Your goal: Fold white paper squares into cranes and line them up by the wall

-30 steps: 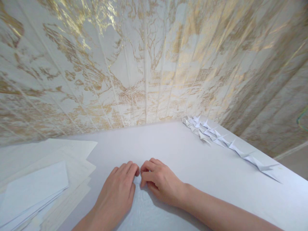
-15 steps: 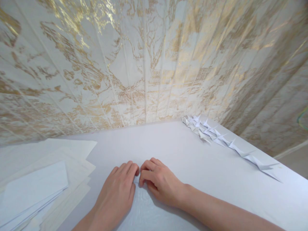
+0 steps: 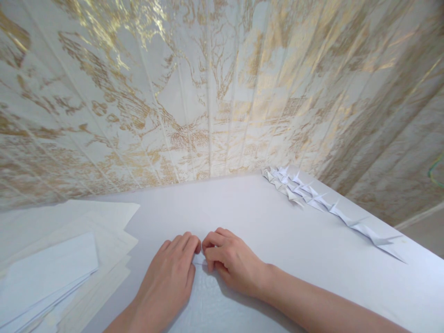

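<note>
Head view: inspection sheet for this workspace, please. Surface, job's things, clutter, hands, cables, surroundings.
Surface: white tabletop.
Job's things: small white paper between the hands, mostly covered; folded paper figures along the right edge.
Clutter: white papers on cream sheets, left.
Hands: left hand and right hand at the small paper, fingers bent; exact grip hidden.
Cables: thin green-yellow loop, far right; cable or not, unclear.
Surroundings: gold-patterned covering behind.

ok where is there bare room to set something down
The table is bare centrally, between the paper sheets, left hand, right hand and folded figures; another patch lies between the right forearm and those figures. Crowded: the left side, under the sheets, and the right edge, along the figures.
</note>
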### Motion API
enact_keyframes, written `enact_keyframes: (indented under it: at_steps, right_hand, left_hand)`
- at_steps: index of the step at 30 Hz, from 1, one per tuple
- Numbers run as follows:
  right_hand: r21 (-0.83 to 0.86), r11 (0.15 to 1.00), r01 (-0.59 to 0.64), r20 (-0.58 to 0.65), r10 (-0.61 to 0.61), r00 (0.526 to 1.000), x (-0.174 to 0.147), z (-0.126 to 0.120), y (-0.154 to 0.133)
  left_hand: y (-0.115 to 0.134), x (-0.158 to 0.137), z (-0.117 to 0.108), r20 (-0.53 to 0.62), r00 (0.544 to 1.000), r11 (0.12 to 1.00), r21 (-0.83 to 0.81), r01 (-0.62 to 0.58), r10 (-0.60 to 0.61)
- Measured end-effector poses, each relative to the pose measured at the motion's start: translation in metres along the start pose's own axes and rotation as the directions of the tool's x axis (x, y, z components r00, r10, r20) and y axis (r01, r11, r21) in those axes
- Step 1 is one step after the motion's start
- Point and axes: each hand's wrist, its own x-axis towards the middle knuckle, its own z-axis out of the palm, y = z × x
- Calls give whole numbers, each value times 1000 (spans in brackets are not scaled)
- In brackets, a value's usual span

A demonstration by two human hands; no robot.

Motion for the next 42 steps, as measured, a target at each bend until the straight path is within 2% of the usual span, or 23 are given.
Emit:
enact_keyframes:
  at_steps: [8, 42]
  right_hand:
    - [13, 1000, -10, -15, 11, 1000, 0, 2, 0]
    - [51, 998, -39, -15, 39, 999, 1, 0, -1]
  left_hand:
    - [-3, -1, -1, 9, 1000, 999, -25, -22, 22]
    - [-1, 1, -7, 21, 1000, 996, -84, 21, -20]
